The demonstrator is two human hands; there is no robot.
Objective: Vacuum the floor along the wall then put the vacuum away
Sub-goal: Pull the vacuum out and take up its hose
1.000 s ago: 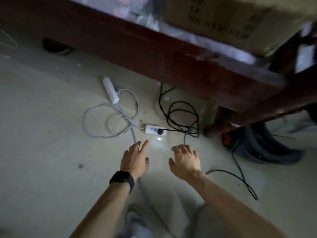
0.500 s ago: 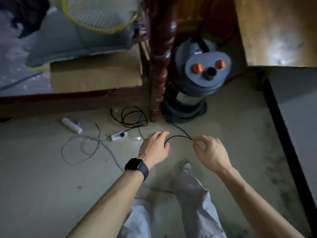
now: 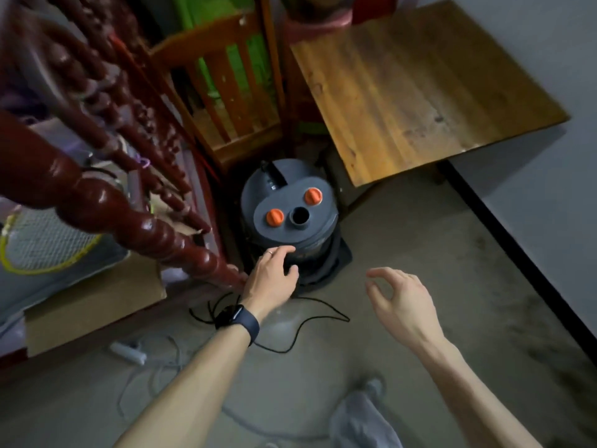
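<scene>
The grey canister vacuum (image 3: pixel 289 221) stood on the floor between the carved bed post (image 3: pixel 139 227) and the wooden table (image 3: pixel 420 85), with the left hand (image 3: pixel 271 279) laid loose-fingered against its lower side, the right hand (image 3: pixel 400 302) hovering empty with slackly curled fingers, and the black cord (image 3: pixel 345 317) lying on the floor beneath both.

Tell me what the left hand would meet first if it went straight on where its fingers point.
The grey vacuum: the left hand points its fingers at the drum just under the lid, and they look close to or touching it. Depth leaves contact unclear.
</scene>
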